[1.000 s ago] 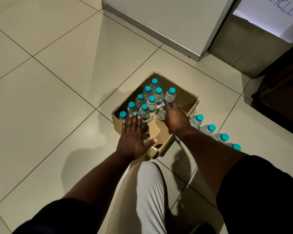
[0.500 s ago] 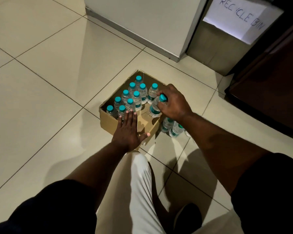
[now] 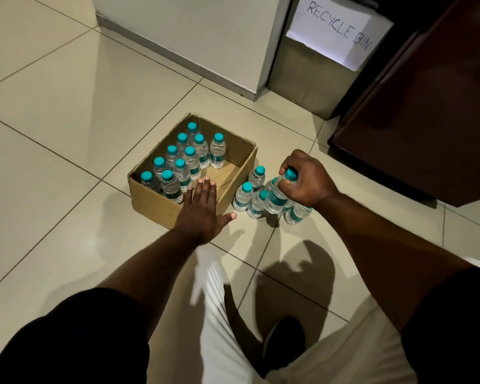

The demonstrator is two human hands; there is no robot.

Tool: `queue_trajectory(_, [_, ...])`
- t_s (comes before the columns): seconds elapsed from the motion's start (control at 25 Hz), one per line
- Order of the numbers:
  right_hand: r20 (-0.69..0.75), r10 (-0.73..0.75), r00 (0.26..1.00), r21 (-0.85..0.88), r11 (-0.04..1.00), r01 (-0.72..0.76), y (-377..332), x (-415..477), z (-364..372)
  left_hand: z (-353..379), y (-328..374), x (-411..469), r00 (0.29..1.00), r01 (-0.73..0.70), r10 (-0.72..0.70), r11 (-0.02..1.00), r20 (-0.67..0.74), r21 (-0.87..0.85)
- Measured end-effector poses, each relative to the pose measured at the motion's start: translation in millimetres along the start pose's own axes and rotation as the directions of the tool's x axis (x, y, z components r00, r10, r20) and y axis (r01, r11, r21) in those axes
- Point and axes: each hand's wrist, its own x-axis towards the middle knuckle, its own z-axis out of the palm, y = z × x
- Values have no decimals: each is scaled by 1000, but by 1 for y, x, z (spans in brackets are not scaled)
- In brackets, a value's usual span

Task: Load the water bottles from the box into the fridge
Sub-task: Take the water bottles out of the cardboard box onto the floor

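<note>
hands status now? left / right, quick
Left hand: open, flat, fingers over the cardboard box near edge, holding nothing.
Right hand: closed on a water bottle by its neck, beside the box.

The room is dim, with warm light. The glossy tiled floor [image 3: 67, 112] carries soft glare and dark arm shadows near the person. Tile lines bend at the frame edges. The white trouser leg [image 3: 211, 289] shows motion blur.
</note>
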Motion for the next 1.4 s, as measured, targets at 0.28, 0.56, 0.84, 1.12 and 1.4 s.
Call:
queue_trajectory(0.28, [162, 194, 968, -206, 966, -159, 41, -23, 48, 13, -7, 3, 996, 2, -2, 1000, 91, -2])
queue_trajectory(0.56, [242, 272, 931, -242, 946, -214, 51, -18, 86, 20, -9, 6, 996, -8, 6, 1000, 90, 24])
queue_trajectory(0.84, [279, 287, 917, -276, 938, -210, 49, -15, 89, 22, -9, 7, 996, 2, -3, 1000, 86, 14])
queue_trajectory(1.12, [181, 231, 956, -273, 946, -177, 21, -6, 68, 12, -11, 3, 994, 24, -25, 1000, 107, 5])
queue_trajectory(1.4, [123, -29, 992, -142, 989, 47, -40, 47, 87, -2, -48, -8, 991, 134, -131, 987, 38, -91])
